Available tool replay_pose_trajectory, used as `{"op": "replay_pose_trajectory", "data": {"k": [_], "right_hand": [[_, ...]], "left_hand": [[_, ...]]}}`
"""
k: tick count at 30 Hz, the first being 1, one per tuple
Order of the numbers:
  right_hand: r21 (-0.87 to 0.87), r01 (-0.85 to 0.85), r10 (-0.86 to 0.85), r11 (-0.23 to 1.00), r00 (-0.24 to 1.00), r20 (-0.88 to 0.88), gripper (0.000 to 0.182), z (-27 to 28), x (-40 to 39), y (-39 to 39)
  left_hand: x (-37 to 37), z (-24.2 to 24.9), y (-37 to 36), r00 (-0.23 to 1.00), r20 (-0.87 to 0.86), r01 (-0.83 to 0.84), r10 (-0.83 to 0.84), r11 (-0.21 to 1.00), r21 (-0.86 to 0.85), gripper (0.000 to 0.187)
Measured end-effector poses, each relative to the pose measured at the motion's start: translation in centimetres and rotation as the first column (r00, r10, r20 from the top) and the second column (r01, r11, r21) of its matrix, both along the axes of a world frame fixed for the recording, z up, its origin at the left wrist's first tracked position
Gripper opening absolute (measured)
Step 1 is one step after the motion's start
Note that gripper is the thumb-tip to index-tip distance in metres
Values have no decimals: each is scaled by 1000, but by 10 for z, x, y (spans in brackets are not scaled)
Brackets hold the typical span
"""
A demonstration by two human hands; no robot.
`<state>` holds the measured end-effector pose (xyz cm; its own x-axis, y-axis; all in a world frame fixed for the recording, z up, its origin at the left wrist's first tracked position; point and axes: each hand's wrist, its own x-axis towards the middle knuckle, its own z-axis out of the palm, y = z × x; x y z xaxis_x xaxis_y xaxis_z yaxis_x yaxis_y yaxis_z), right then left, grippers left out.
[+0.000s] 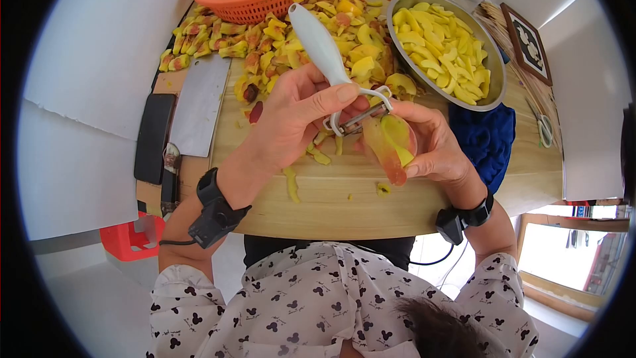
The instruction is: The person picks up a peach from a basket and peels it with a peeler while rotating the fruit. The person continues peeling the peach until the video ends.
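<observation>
Wood tbl (311,215) under peeler (330,63), handle (315,34) pointing up-L, blade (363,119) low-R.

White walls (79,132), wooden table (331,219), 1 framed picture (528,44), pale floor (99,301)

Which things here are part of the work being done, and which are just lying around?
Part of the work:
- white-handled peeler, in the left hand
- partly peeled fruit, in the right hand
- orange basket of fruit
- fruit scraps
- metal bowl of yellow slices

Apparently just lying around:
- black phone
- scissors
- framed picture
</observation>
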<state>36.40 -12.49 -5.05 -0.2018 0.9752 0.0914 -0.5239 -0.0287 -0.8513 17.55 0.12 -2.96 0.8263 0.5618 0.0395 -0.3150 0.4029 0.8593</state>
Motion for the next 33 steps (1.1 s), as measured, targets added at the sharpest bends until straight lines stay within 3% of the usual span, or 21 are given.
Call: {"op": "replay_pose_trajectory", "data": {"k": [9, 12, 18, 20, 23, 30, 33], "right_hand": [[-26, 54, -53, 998, 998, 23, 72, 6, 0, 4], [-39, 80, -75, 996, 992, 105, 69, 8, 0, 6], [-140, 195, -186, 971, 979, 78, 63, -1, 4, 7], [-104, 268, -244, 958, 949, 198, 75, 1, 1, 9], [-113, 288, -261, 951, 943, 208, 74, 6, -3, 9], [-114, 279, -248, 954, 942, 228, 72, 7, -1, 8], [-112, 246, -232, 963, 964, 129, 58, 4, 3, 8]], "left_hand": [[3, -6, 5, 999, 24, -47, 49, 995, -86, 27], [2, -5, 10, 992, 49, -111, 118, 987, -115, 24], [4, -1, 10, 960, 57, -275, 275, 961, 1, 22], [5, -1, 10, 925, 42, -379, 377, 912, 159, 23], [6, -1, 9, 880, 62, -472, 470, 858, 202, 23], [6, -1, 12, 862, 62, -505, 504, 841, 195, 23], [7, -2, 11, 874, 51, -483, 482, 855, 190, 23]]}}
